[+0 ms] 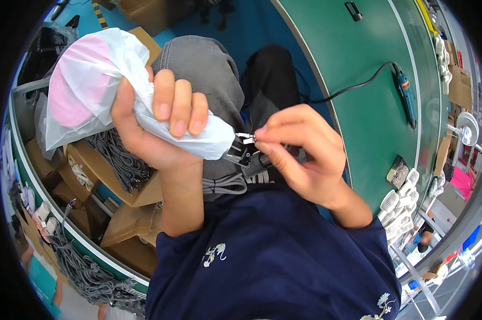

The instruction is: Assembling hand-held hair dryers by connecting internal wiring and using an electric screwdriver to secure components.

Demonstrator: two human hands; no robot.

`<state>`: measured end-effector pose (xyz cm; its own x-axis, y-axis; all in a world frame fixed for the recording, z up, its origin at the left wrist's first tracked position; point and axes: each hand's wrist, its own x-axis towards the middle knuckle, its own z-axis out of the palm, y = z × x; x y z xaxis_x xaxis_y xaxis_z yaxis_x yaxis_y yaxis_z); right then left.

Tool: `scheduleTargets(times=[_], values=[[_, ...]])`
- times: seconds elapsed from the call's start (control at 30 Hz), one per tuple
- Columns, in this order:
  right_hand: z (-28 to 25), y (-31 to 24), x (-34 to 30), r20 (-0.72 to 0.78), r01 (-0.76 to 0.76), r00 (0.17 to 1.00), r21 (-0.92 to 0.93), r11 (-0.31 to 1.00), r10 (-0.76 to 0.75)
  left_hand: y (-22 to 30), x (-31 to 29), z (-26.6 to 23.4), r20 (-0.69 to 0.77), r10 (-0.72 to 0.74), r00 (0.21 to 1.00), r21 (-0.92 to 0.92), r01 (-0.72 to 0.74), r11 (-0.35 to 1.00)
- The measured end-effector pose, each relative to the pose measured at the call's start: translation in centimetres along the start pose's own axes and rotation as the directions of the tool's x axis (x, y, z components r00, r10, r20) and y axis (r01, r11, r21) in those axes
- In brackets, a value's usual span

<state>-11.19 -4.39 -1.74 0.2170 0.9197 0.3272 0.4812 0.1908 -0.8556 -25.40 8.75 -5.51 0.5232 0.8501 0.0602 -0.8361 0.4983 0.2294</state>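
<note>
My left hand (145, 130) is wrapped round the narrow part of a pink-headed device in a white plastic bag (83, 80). The wide pink end is at the upper left, and the handle end slants down to the right. At that end sticks out a small white connector with thin leads (246, 138). My right hand (307, 152) has thumb and index finger pinched on the connector's tip. Below, on my lap, lie a bundled grey cable (225, 184) and dark slotted parts (254, 165), partly hidden.
To the right is a green table (353, 112) with a blue corded electric screwdriver (405, 96), several white brush-like parts (398, 210) and a small box of tiny pieces (397, 172). Cardboard boxes (137, 200) with grey cables (121, 160) stand at my left. A white fan (468, 128) is at the far right.
</note>
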Motion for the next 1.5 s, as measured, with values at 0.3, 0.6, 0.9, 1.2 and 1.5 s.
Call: scheduleTargets(times=[0.3, 0.6, 0.9, 1.2, 1.5], values=[[-0.3, -0.5, 0.1, 0.028, -0.272, 0.962, 0.105, 0.956, 0.271, -0.5, -0.4, 0.2, 0.007, 0.03, 1.0, 0.061, -0.03, 0.998], [-1.2, -1.1, -0.2, 0.202, -0.092, 0.976, 0.026, 0.995, 0.085, -0.2, -0.4, 0.2, -0.024, 0.034, 0.999, 0.017, -0.034, 0.999], [-0.7, -0.4, -0.4, 0.107, -0.152, 0.979, -0.197, 0.969, 0.175, -1.2, -0.5, 0.5, -0.025, 0.05, 0.998, 0.107, -0.047, 0.993], [-2.2, -0.8, 0.8, 0.254, 0.116, 0.967, -0.463, 0.879, 0.006, -1.1, -0.4, 0.3, -0.033, 0.036, 0.999, 0.069, -0.034, 0.997], [-2.8, -2.5, 2.0, 0.335, -0.445, 0.792, -0.254, 0.859, 0.51, -1.2, -0.6, 1.2, -0.095, 0.006, 0.995, 0.01, -0.005, 1.0]])
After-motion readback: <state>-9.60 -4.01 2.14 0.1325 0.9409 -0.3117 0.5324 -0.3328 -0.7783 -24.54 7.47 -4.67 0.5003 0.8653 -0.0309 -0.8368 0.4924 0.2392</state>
